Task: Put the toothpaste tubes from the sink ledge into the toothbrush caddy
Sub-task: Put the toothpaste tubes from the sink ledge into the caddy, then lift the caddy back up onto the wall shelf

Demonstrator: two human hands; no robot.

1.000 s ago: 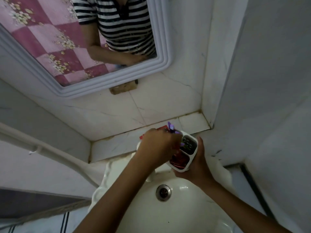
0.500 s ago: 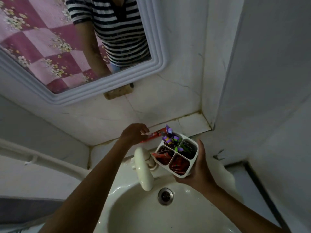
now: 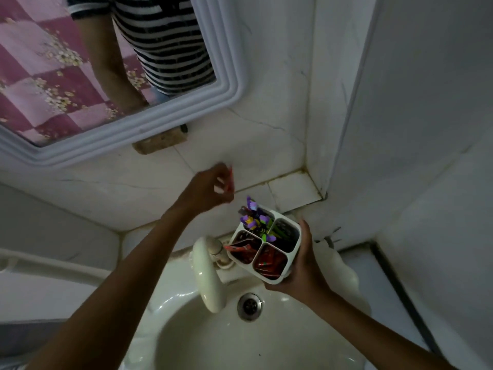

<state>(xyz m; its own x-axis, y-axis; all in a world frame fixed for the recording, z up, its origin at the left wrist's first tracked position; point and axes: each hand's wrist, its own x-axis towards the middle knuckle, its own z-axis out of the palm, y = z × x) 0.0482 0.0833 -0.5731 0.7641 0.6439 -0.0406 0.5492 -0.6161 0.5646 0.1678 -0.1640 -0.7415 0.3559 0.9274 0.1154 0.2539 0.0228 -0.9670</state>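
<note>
My right hand holds a white four-compartment toothbrush caddy above the back of the sink. Red toothpaste tubes fill its two near compartments, purple-headed toothbrushes stick out of the far left one, and the far right one holds dark items. My left hand is raised above the tiled ledge, left of the caddy, its fingers closed on a thin red-and-white toothpaste tube seen edge-on and blurred.
A cream tap juts over the white basin, just left of the caddy. The drain lies below it. A white-framed mirror hangs above the ledge. Tiled walls close in on the right.
My left hand went from the caddy to the ledge, closed on a red tube there, and has lifted it up off the ledge. The caddy stays in my right hand.
</note>
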